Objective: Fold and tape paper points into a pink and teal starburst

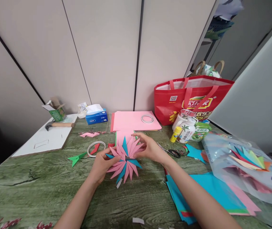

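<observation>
Pinched between thumb and fingers of my left hand and right hand: paper star, above the green wood-grain table. Probably light, crushable; I'd grip opposite sides gently. Pointed pink and blue folds, crisp creases; flat pink sheets behind.

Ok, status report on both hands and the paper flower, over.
Left hand and right hand both holding pink-and-blue paper flower. White strip at its near edge; tape roll just beyond left hand.
</observation>
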The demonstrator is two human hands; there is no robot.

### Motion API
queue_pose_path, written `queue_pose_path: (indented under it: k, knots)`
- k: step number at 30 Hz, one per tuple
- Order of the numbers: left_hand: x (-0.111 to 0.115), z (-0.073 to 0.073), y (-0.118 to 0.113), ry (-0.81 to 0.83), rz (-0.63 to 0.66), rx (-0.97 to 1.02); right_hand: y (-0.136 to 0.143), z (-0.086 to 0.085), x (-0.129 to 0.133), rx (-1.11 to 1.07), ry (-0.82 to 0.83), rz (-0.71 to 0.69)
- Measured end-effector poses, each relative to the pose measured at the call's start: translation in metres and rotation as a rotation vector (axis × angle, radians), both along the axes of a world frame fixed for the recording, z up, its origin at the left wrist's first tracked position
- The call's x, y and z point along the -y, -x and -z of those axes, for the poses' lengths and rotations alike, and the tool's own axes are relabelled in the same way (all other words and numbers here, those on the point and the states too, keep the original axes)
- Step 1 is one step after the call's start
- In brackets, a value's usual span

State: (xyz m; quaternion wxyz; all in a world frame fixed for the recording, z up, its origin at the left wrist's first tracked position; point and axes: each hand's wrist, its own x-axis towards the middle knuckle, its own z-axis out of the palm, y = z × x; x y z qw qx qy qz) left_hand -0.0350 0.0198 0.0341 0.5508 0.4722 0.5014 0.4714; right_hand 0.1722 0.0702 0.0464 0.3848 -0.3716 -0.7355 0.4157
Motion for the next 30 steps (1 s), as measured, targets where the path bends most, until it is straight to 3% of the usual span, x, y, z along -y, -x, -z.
queue_pose_path:
  k: [9, 15, 19, 25, 30]
  knots:
    - [0.002, -0.014, -0.003, -0.069, -0.054, -0.163, 0.007, -0.006, -0.014, 0.204, -0.123, -0.134]
    - [0.002, -0.016, -0.001, -0.096, -0.112, -0.225, 0.013, -0.012, -0.021, 0.271, -0.192, -0.204]
    - [0.001, -0.015, 0.000, -0.108, -0.085, -0.242, 0.013, -0.008, -0.020, 0.209, -0.089, -0.253]
    - [0.000, -0.011, 0.000, -0.113, -0.039, -0.244, 0.015, 0.009, -0.017, 0.046, 0.069, -0.156]
    - [-0.001, -0.008, -0.001, -0.078, -0.046, -0.217, 0.017, 0.013, -0.018, -0.039, 0.198, -0.171]
